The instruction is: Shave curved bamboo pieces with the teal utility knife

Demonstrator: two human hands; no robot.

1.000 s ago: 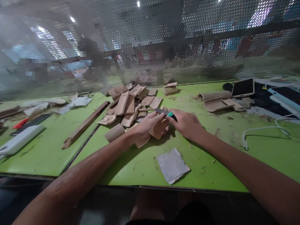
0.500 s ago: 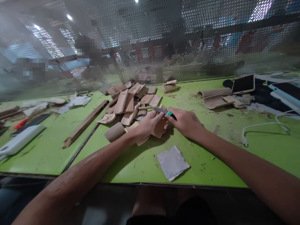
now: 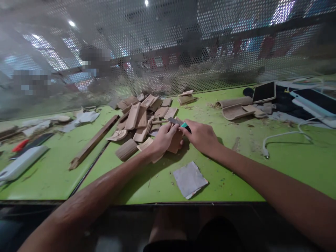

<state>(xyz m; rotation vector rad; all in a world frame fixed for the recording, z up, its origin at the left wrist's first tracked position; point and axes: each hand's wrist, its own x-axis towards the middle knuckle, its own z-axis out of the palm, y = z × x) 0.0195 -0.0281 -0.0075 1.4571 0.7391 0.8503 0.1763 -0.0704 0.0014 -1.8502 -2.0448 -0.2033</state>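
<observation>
Since the earlier frame both hands and the piece between them have drifted slightly left and toward the pile, while the grip looks unchanged. The flat wooden piece (image 3: 175,142) sits under and between the two hands, resting on the green surface (image 3: 288,164) just in front of the heap; only its lower edge shows below the fingers. The left hand (image 3: 162,138) is closed around the piece from the left, fingers curled over its top. The right hand (image 3: 201,135) is clamped on a knife (image 3: 178,123) with a teal handle, the grey blade pointing up and left across the top edge of the piece, just beside the left fingertips. Directly behind lies the pile of wooden pieces (image 3: 143,115), many curved or flat, and a short ridged block (image 3: 126,149) lies near the left wrist. A grey square of sandpaper (image 3: 190,179) lies close in front of the hands. Farther left a long wooden strip (image 3: 93,142) runs diagonally, and a white power bank (image 3: 22,162) lies near the left edge. To the right are a white cable (image 3: 285,134) and a tablet (image 3: 264,92). A perforated metal screen (image 3: 168,45) backs the surface.
</observation>
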